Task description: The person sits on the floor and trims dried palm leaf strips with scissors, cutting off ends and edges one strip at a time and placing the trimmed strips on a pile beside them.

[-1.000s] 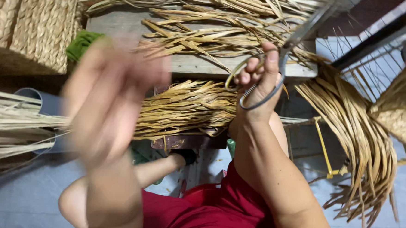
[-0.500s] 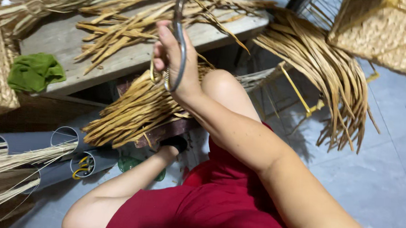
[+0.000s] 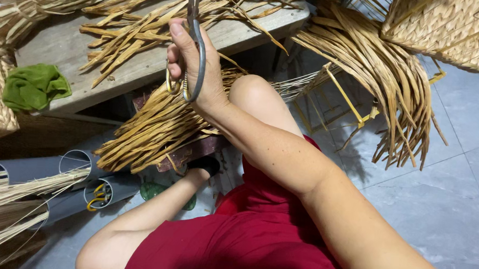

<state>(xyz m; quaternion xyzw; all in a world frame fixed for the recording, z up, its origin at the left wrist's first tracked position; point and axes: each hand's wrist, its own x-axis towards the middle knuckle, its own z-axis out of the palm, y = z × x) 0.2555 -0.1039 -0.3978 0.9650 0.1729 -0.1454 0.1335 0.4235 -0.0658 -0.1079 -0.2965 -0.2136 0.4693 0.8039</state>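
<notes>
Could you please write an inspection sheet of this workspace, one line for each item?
Surface: wooden bench, dried straw strips lying on it.
Job's things: scissors; straw bundle beneath.
Clutter: green cloth; grey tubes holding fibres.
Grippers: right hand grips the scissors; left hand not in view.
Cables: nothing seen.
Surroundings: woven basket, grey tiled floor.

A wooden bench (image 3: 245,34) carried loose dried leaves (image 3: 141,23) and a green cloth (image 3: 33,87). On the grey tile floor (image 3: 438,205) lay grey pipes (image 3: 35,167) and more leaf bundles (image 3: 384,76).
</notes>
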